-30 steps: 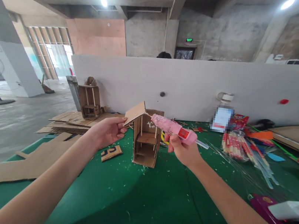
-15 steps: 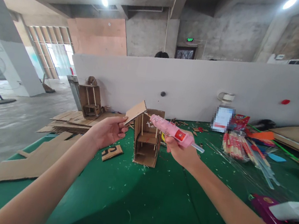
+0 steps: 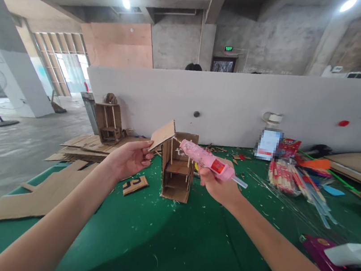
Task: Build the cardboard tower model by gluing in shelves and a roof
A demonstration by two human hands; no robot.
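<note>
My left hand [image 3: 132, 159] pinches a small cardboard piece [image 3: 163, 136] by its lower left edge, tilted in the air. In my right hand [image 3: 216, 181] is a pink hot glue gun [image 3: 206, 159] with a clear glue stick coming out of its back end. The nozzle points left, at the right edge of the cardboard piece; whether it touches cannot be made out. Behind and below both stands a small cardboard shelf model [image 3: 174, 193] with thin stick posts, upright on the green table [image 3: 164, 242]. The nozzle and the held piece partly cover its top.
A second cardboard model [image 3: 106, 120] stands at the back left by cardboard sheets [image 3: 33, 190]. A printed cardboard scrap [image 3: 135, 185] lies left of the shelf. Bundled sticks [image 3: 281, 175], glue sticks [image 3: 322, 199] and a purple appliance [image 3: 328, 257] lie right. A white partition [image 3: 232, 107] borders the back.
The cardboard piece has shifted very slightly left and up, and the glue gun's nozzle a little left. Small pale spots now show on the piece near its right edge.
</note>
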